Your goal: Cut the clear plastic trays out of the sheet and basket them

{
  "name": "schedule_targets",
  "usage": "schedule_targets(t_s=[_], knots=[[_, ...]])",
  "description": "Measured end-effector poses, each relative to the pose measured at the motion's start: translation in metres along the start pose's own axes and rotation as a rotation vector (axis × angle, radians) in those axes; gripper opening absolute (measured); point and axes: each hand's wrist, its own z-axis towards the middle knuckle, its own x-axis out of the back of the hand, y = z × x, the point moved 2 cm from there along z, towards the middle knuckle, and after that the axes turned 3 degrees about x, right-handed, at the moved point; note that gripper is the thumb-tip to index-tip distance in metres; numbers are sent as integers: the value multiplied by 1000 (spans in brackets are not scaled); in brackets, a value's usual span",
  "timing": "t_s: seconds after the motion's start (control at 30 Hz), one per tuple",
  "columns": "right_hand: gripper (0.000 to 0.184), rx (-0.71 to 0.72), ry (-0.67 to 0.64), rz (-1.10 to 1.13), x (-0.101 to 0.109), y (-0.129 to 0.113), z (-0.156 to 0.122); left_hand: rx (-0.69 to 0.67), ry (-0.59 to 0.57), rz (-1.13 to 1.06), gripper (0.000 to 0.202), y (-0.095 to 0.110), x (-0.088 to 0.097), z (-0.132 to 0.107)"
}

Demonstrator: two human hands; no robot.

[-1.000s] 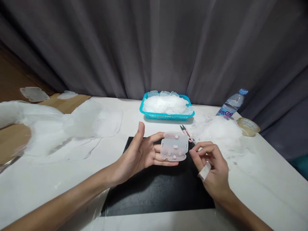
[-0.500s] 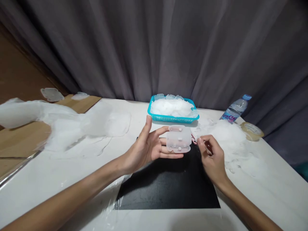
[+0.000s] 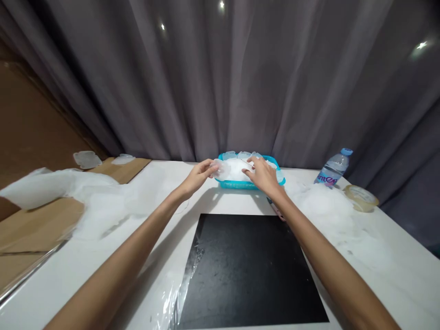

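My left hand (image 3: 200, 176) is closed on a translucent plastic piece (image 3: 222, 170), blurred, at the left end of a blue basket (image 3: 237, 184). White fluffy stuffing (image 3: 237, 170) fills the basket, and several clear plastic pieces (image 3: 244, 156) lie along its back rim. My right hand (image 3: 264, 174) reaches over the basket's right half. Its thumb and fingers are apart at the stuffing; whether they touch it is hard to tell.
A black mat (image 3: 250, 270) lies on the white table (image 3: 385, 293), with a pink-handled tool (image 3: 276, 210) partly hidden behind my right forearm. To the right are loose white stuffing (image 3: 326, 201), a water bottle (image 3: 332, 169) and a tape roll (image 3: 360, 198). Cardboard (image 3: 37, 222) lies left.
Both hands have moved forward from above the mat to the basket. The plastic piece has travelled with my left hand. The pink-handled tool now lies on the table behind the mat.
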Motion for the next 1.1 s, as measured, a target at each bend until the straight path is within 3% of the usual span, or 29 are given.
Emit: schedule_targets(t_s=[0.17,0.3,0.43,0.53,0.6,0.67,0.73,0.8,0.87,0.93,1.1], knots=[[21,36,-28,-39,-17,-5,3,-25,45,141,56,-24,-13,24],[36,54,-9,-47,-22,-5,4,-59,115,272,64,-41,-22,23],[23,52,-4,-12,-20,-2,4,-105,139,365,63,-42,-25,19],[17,-1,31,21,-5,5,4,-118,122,403,52,-37,-29,15],[19,-25,75,81,13,10,3,-126,112,408,49,-29,-32,13],[22,28,71,293,32,11,0,-142,112,401,49,-14,-33,11],[28,136,-53,562,49,7,-6,-163,82,349,48,8,-32,6],[31,217,-213,732,63,0,-15,-167,-59,138,54,34,-30,-2],[31,267,-311,777,77,-8,-26,-133,-283,-71,50,59,-29,-15],[29,316,-370,778,88,-14,-34,-90,-424,-101,38,77,-27,-28],[26,360,-562,822,105,-14,-45,-111,-409,-56,29,97,-20,-48]])
